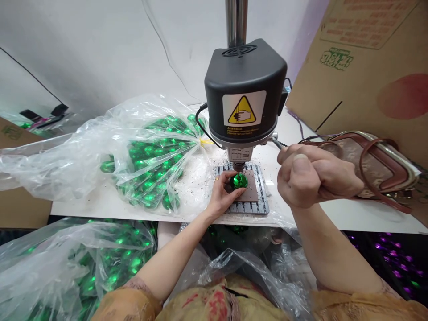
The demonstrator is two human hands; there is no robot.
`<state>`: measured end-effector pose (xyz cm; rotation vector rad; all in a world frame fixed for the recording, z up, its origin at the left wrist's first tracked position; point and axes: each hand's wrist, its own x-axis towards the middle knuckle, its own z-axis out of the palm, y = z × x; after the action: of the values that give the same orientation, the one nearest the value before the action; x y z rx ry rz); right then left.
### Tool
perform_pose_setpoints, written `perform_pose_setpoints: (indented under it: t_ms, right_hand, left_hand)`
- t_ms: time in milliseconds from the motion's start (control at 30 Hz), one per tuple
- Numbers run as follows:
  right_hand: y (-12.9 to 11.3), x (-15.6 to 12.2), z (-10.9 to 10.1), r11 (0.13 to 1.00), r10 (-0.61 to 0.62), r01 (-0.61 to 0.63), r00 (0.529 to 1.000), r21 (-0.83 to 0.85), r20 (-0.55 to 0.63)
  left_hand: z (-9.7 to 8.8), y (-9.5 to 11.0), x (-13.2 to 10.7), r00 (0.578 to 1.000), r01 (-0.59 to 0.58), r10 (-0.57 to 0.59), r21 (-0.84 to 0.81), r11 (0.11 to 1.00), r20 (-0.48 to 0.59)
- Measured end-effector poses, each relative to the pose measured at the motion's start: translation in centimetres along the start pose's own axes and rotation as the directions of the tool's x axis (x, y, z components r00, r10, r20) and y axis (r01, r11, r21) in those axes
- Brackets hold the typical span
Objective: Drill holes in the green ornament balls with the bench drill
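A shiny green ball [240, 180] sits on a brown pad [251, 192] under the chuck of a black bench drill press [245, 84]. My left hand [223, 192] pinches the ball from its left side, thumb at the front and fingers behind. My right hand [314, 176] is wrapped in a fist round the drill press's metal lever [277, 142], whose end is hidden inside the fingers. The pad lies on the slotted grey base plate [264, 203]. The drill tip's contact with the ball cannot be made out.
A clear plastic bag [150, 156] of green balls lies on the white table [110, 209], left of the machine. Another bag [110, 254] of green balls is below the edge. At right are a handbag [377, 151] and a cardboard box [368, 89]. Dark shavings dot the tabletop.
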<state>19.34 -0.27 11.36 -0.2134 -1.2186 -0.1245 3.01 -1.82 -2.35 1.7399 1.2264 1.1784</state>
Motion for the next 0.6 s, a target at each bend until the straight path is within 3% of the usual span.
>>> perform_pose_setpoints:
  t_ms: [267,600]
  right_hand:
    - [0.2,-0.6,-0.5,0.996,-0.083,0.082,0.996,0.02,0.038]
    - [-0.5,-1.7,-1.4,0.997,-0.077,0.075,0.989,0.027,0.125]
  left_hand:
    - [0.0,-0.1,0.0,1.0,-0.015,0.015,-0.001,1.0,-0.006]
    - [0.1,-0.1,0.0,1.0,-0.012,0.012,-0.012,1.0,-0.018]
